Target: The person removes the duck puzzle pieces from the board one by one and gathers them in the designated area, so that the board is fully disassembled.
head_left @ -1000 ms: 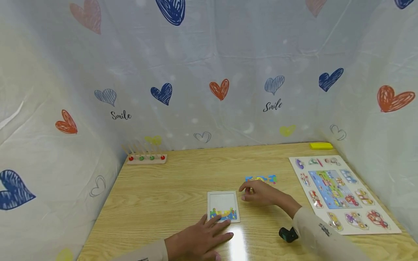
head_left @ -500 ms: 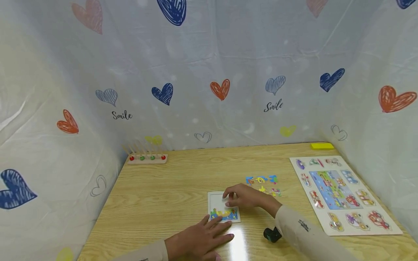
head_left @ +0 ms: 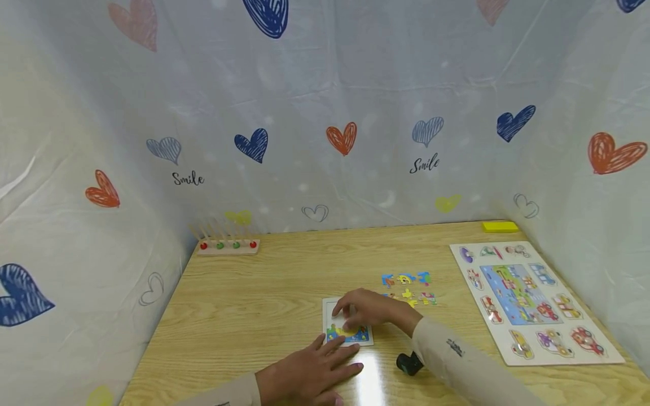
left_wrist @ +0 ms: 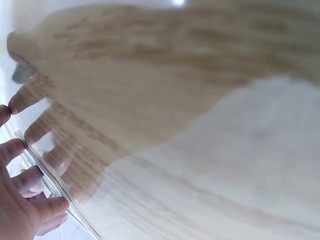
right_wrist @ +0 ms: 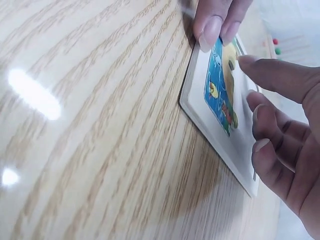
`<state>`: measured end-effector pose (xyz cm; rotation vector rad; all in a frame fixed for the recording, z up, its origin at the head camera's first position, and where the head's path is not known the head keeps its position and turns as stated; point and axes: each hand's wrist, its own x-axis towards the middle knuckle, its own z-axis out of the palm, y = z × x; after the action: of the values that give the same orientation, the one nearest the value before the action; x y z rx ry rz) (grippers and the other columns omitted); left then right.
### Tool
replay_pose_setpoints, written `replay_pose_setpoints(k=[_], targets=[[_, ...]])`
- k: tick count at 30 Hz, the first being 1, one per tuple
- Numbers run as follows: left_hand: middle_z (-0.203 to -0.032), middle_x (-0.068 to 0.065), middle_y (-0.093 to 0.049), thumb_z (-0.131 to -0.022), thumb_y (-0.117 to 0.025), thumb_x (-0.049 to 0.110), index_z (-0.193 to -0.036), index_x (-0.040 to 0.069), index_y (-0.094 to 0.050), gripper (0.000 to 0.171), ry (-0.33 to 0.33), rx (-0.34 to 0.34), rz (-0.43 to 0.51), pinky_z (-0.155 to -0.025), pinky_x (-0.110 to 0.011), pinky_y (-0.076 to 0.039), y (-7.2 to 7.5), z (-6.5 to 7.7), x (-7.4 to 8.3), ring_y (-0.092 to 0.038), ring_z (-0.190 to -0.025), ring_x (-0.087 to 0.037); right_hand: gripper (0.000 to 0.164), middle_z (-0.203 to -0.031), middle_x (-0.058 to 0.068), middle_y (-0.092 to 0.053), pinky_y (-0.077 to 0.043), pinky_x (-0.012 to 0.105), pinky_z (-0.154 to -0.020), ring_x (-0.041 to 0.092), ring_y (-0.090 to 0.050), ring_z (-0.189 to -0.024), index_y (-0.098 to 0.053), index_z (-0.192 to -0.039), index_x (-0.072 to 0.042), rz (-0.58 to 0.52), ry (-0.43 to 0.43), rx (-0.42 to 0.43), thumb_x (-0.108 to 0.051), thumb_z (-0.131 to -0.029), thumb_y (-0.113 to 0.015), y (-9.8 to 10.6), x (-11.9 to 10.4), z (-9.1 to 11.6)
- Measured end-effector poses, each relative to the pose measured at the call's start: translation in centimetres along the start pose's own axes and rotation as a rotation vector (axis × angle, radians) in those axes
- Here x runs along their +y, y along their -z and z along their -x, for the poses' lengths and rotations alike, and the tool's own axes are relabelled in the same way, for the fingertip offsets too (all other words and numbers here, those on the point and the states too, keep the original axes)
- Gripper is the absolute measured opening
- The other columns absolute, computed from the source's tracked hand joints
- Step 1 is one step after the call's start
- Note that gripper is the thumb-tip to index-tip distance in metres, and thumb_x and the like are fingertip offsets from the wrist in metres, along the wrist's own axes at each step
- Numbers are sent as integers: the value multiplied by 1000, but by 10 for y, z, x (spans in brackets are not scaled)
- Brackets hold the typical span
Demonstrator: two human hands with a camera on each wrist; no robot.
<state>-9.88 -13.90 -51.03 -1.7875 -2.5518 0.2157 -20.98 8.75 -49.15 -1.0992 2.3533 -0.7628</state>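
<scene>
A small white puzzle tray (head_left: 330,307) lies on the wooden table, its lower part filled with blue and yellow jigsaw pieces (right_wrist: 215,92). My left hand (head_left: 310,373) lies with fingers spread, the fingertips resting on the tray's near edge, as the left wrist view also shows with the left hand (left_wrist: 30,200). Over the tray is my right hand (head_left: 368,309), fingers bent. In the right wrist view the right thumb (right_wrist: 275,75) reaches to the yellow pieces, while its other fingers curl above the white part. Whether a piece is between them is hidden.
Loose jigsaw pieces (head_left: 406,279) lie right of the tray. A large picture puzzle board (head_left: 508,341) fills the table's right side, with a yellow block (head_left: 500,226) behind it. A pegged bead stand (head_left: 228,248) sits at the back left. A black device (head_left: 408,363) is at the right wrist.
My right hand has moved left from beside the loose pieces to over the tray, uncovering more of those pieces. The left hand stays in place.
</scene>
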Motion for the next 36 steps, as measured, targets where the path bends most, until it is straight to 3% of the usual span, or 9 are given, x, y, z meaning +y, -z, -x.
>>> replay_pose_setpoints(k=[14, 26, 36], targets=[[-164, -7, -31, -107, -26, 55, -160, 24, -29, 61, 4, 1, -24, -105, -51, -48, 2, -1, 1, -37, -147, -34, 29, -102, -7, -65, -48, 23, -79, 1, -56, -90, -76, -117, -24, 48, -27, -79, -16, -89, -76, 1, -9, -7], [-166, -8, -26, -109, -24, 52, -160, 23, -27, 59, -15, -31, 65, -104, -52, -48, 5, -6, 0, -36, -147, -35, 29, -101, -7, -63, -48, 23, -78, 2, -55, -87, -76, -117, -25, 47, -32, -96, -16, -90, -75, 2, -12, -5], [-165, -11, -29, -107, -27, 55, -159, 21, -29, 62, -27, -13, -40, -102, -49, -50, 6, -5, 2, -39, -146, -34, 25, -101, -5, -64, -48, 22, -78, 2, -55, -88, -77, -112, -23, 62, 0, -106, -14, -89, -75, 2, -12, -8]])
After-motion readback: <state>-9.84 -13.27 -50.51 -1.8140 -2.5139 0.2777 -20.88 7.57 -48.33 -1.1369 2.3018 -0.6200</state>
